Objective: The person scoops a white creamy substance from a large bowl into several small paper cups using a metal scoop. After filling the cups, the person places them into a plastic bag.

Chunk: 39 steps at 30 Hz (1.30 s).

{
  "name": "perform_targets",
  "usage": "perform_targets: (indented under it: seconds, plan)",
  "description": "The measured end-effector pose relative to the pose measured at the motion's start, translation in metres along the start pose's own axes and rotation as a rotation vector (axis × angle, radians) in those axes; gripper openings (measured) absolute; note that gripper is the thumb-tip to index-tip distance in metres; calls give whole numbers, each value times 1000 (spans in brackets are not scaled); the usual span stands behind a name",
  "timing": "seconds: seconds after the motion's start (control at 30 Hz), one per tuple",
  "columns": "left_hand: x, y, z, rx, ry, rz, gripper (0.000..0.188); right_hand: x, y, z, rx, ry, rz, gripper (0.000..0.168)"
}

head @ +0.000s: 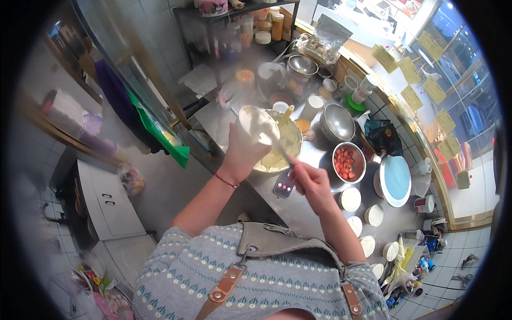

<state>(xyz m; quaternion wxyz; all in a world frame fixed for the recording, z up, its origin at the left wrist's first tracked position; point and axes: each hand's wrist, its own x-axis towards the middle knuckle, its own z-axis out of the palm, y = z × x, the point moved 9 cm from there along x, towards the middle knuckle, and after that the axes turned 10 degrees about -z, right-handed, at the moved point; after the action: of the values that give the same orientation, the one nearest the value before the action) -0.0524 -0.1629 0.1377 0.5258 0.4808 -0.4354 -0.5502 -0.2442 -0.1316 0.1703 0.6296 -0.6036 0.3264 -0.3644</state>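
My left hand (247,151) grips a small white tub (245,120) and tilts it over a large bowl. Pale cream (262,127) fills the tub and sits at its rim. In my right hand (311,182) is the handle of a metal spatula (282,149), whose far end reaches the tub's edge. Below both hands stands the large bowl of pale yellowish cream (294,138). A second tool with a yellowish handle (287,115) leans in that bowl. Part of the bowl is hidden behind my left hand and the tub.
A phone (284,185) lies by the bowl on the metal table (308,208). To the right are a metal bowl of cut strawberries (347,162), an upturned-looking metal bowl (338,122), a blue-topped round container (395,181), and several cream-filled tubs (350,199). A shelf (236,12) stands behind.
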Motion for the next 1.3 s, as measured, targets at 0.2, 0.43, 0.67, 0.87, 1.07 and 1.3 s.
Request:
perform_targets:
  seconds: [0.2, 0.43, 0.67, 0.87, 1.07, 1.3]
  plan:
    - [-1, 3, 25, -921, -236, -199, 79, 24, -43, -15, -1013, 219, -505, 34]
    - [4, -3, -20, -257, -67, 18, 80, -41, -61, -56, -1216, 201, -597, 39]
    - [-23, 32, 8, -315, -73, -92, 66, -2, -96, 14, -1350, 145, -1049, 49]
    - [-49, 33, 19, -1046, -231, -309, 62, 23, -95, -20, -1452, 309, -924, 43]
    - [-45, 18, -9, -607, -21, -191, 60, 10, -95, 18, -1065, 131, -864, 38]
    - [-31, 1, -46, -216, -44, 64, 64, -9, -50, -14, -1347, 60, -703, 37]
